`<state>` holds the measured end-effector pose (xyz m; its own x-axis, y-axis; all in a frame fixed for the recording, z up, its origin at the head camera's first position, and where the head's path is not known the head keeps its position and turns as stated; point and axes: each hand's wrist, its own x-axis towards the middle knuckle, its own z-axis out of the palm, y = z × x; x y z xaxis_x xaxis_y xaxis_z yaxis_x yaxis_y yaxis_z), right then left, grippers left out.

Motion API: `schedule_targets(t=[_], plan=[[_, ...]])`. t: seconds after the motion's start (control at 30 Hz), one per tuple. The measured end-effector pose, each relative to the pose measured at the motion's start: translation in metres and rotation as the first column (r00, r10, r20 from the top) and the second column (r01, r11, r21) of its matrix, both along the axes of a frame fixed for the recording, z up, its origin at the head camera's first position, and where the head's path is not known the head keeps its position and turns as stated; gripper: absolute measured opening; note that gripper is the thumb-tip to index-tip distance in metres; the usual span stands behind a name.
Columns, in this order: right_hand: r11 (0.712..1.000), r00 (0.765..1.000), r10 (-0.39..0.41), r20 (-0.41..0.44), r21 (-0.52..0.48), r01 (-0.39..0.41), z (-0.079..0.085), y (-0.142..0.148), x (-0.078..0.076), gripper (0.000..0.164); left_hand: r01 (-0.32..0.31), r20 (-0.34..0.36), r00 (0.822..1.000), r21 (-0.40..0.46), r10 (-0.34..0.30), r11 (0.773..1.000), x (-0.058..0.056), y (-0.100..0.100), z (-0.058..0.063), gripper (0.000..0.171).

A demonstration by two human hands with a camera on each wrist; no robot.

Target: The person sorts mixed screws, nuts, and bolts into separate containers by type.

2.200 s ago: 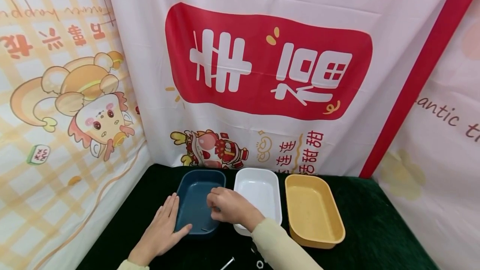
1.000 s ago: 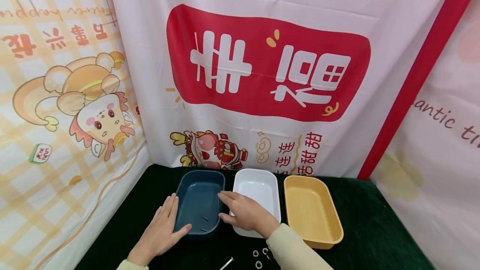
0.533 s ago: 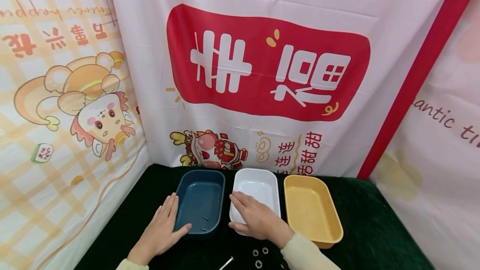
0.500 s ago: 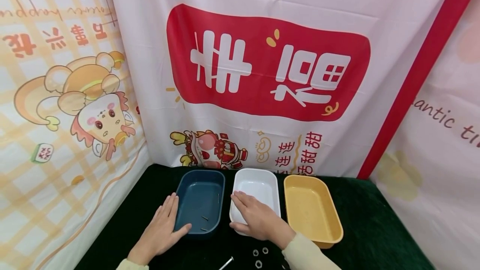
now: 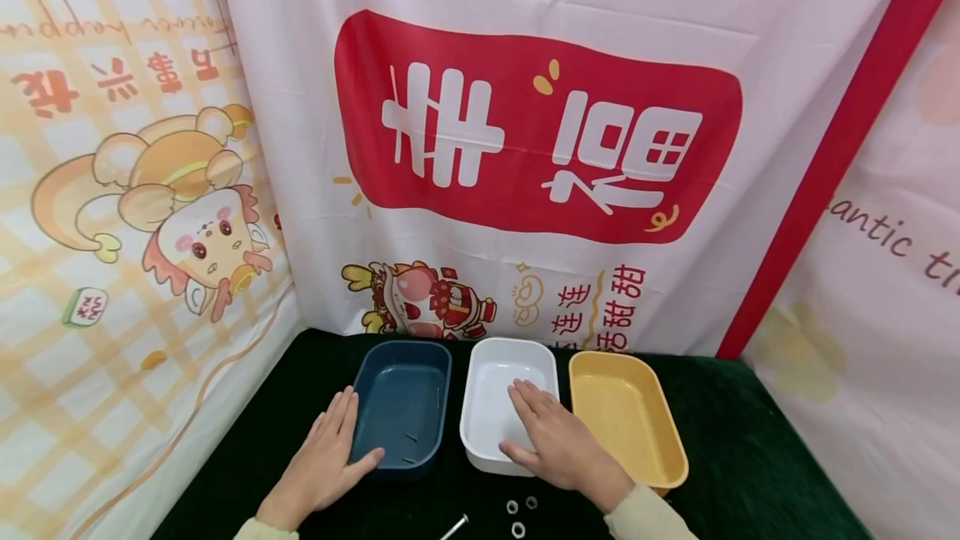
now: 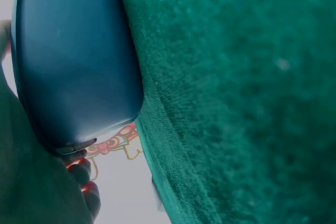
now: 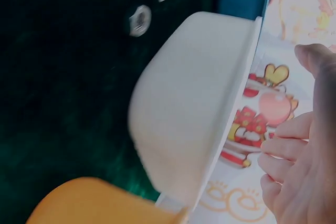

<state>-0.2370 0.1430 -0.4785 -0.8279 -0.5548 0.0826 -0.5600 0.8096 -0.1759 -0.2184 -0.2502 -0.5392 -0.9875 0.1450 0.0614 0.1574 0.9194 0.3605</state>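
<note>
My left hand (image 5: 318, 461) rests at the left side of a blue tray (image 5: 390, 402), fingers straight along the rim and thumb reaching over its near corner. Inside that tray lie a few small screws (image 5: 411, 437). Over the right part of a white tray (image 5: 486, 407) hovers my right hand (image 5: 562, 444), its fingers extended and thumb spread, holding nothing. The right wrist view shows those bare fingers (image 7: 286, 150) above the tray's rim. Three hex nuts (image 5: 518, 530) and a bolt (image 5: 454, 527) lie on the green cloth in front of the trays.
A yellow tray (image 5: 626, 419) stands to the right, partly behind the right forearm. All three trays sit in a row on the dark green cloth (image 5: 772, 457). Printed fabric (image 5: 675, 290) hangs right behind them, and another printed sheet (image 5: 127, 357) closes off the left.
My right hand has let go of a screw in the blue tray, opened, and moved right over the white tray. The nuts have come into view. My left hand has stayed put.
</note>
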Motion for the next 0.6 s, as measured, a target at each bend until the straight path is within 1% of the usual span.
schedule_targets(t=[0.2,0.33,0.43,0.6], plan=[[0.997,0.997,-0.073,-0.013,-0.017,0.073,-0.012,0.021,0.001,0.083,0.0,0.001,1.0,-0.002,0.0,1.0,0.0,0.001,0.0,0.111],[0.99,0.991,-0.13,0.041,-0.042,0.132,-0.021,0.031,0.0,0.084,0.001,0.002,1.0,0.003,-0.001,1.0,-0.001,0.001,0.0,0.111],[0.985,0.984,-0.163,0.078,-0.038,0.166,-0.027,0.036,-0.001,0.086,0.002,0.009,1.0,0.004,-0.002,1.0,-0.001,0.001,0.0,0.111],[0.98,0.978,-0.193,0.08,-0.042,0.196,-0.038,0.042,-0.003,0.088,0.001,0.012,1.0,0.003,-0.001,1.0,-0.002,0.001,0.0,0.111]])
